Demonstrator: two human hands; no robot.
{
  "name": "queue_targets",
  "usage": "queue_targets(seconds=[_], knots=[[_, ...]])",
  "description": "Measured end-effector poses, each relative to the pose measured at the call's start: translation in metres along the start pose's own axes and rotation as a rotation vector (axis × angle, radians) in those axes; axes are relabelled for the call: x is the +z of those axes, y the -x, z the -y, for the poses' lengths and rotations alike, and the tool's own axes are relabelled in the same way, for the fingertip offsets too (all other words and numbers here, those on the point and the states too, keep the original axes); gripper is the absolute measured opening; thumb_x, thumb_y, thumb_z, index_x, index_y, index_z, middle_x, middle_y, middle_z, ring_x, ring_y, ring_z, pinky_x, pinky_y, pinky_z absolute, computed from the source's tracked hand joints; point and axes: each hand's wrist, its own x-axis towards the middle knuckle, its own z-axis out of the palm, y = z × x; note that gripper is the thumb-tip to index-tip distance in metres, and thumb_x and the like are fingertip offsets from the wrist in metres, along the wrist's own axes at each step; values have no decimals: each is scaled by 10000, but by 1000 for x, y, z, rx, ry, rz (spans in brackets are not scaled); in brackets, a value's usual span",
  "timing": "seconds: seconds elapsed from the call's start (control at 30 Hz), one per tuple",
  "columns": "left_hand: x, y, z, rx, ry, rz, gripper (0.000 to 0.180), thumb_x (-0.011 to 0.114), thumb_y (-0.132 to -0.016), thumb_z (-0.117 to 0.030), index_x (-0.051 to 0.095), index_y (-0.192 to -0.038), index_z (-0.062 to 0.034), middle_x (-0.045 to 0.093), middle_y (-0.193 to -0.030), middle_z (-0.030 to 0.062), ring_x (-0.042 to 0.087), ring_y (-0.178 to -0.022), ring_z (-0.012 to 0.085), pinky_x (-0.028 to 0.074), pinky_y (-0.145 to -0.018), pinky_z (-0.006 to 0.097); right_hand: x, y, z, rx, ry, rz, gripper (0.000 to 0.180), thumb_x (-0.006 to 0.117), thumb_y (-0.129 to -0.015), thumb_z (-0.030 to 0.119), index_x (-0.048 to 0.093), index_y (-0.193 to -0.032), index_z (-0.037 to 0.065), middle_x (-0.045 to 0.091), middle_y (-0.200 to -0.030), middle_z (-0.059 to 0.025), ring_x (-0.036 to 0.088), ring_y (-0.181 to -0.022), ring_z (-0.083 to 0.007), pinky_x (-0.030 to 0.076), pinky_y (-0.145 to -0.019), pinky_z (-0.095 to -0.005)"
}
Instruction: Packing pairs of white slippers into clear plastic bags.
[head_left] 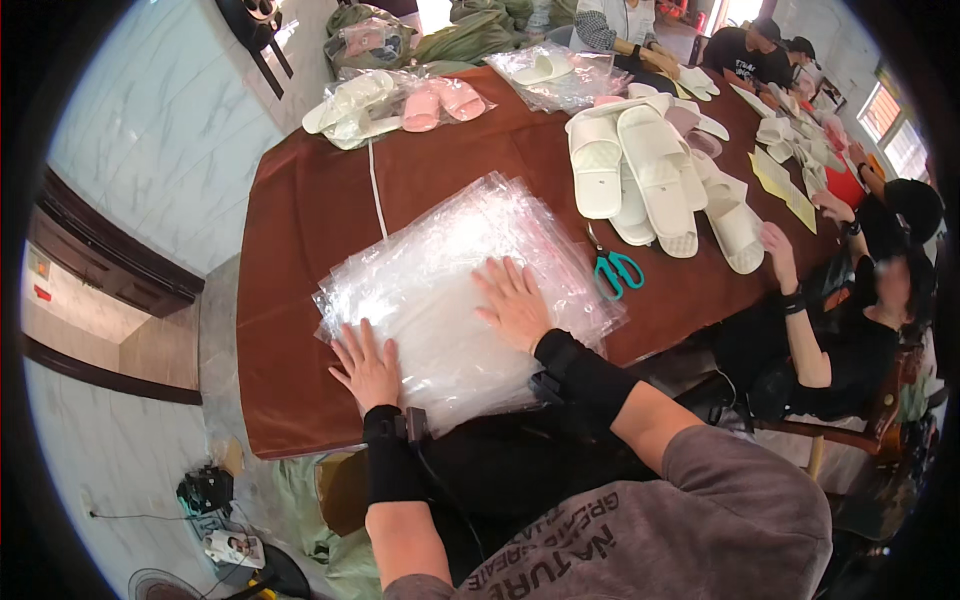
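A stack of clear plastic bags [450, 245] lies at the near edge of the brown table, its sheets slightly fanned and glossy. Flat on the stack's left side rests my left hand [368, 372], fingers spread. My right hand [515, 305] lies on the middle of the stack, its fingers also apart; neither hand grips anything. Just right of the bags are scissors [617, 272] with teal handles. Beyond them several white slippers [655, 170] are heaped together, soles and uppers overlapping.
The brown-covered table [290, 300] runs off to the far right. Bagged white slippers [352, 105] and bagged pink slippers [442, 104] sit at its far left. Close on my right, a co-worker's hand [778, 250] touches a slipper; other people work farther along. Yellow sheets [782, 188] lie there.
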Motion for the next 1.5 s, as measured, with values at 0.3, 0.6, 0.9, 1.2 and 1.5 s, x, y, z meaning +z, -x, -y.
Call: queue_targets(seconds=[0.3, 0.6, 0.9, 1.2, 1.5], knots=[[9, -10, 22, 2, 147, 179, 634, 515, -876, -447, 282, -1451, -318, 128, -1554, 40, 110, -1417, 337, 84, -1064, 653, 9, 4, -4, 58, -5, -27, 546, 434, -928, 438, 351, -1422, 221, 246, -1498, -154, 188, -1391, -361, 142, -1107, -541], [-90, 51, 159, 11, 981, 49, 380, 568, -918, -224, 544, -1248, -38, 608, -1184, 105, 563, -1090, 179, 422, -928, 287, 17, 3, -11, -47, 171, -41, 547, 463, -914, 363, 341, -1430, 226, 305, -1476, -143, 265, -1360, -360, 241, -1066, -563], [25, 395, 243, -903, 976, -20, 267, 548, -892, -247, 674, -930, -15, 681, -808, 98, 643, -785, 160, 488, -748, 290, 32, -8, -24, -39, 190, 66, 536, 382, -946, 468, 301, -1444, 288, 283, -1493, -127, 261, -1362, -361, 218, -1081, -533], [175, 537, 225, -1461, 994, 27, 281, 567, -849, -218, 666, -1022, -20, 693, -861, 108, 675, -733, 175, 520, -680, 306, 30, -11, -30, -224, 76, 33, 477, 396, -964, 383, 396, -1404, 198, 351, -1438, -196, 319, -1317, -385, 236, -1079, -481], [279, 484, 233, -2145, 900, -70, 838, 808, -644, -318, 388, -1262, 61, 581, -1104, 279, 599, -971, 405, 493, -839, 437, 12, -14, -22, -252, 50, 75, 455, 408, -960, 274, 427, -1364, 66, 374, -1397, -253, 325, -1308, -395, 230, -1090, -434]])
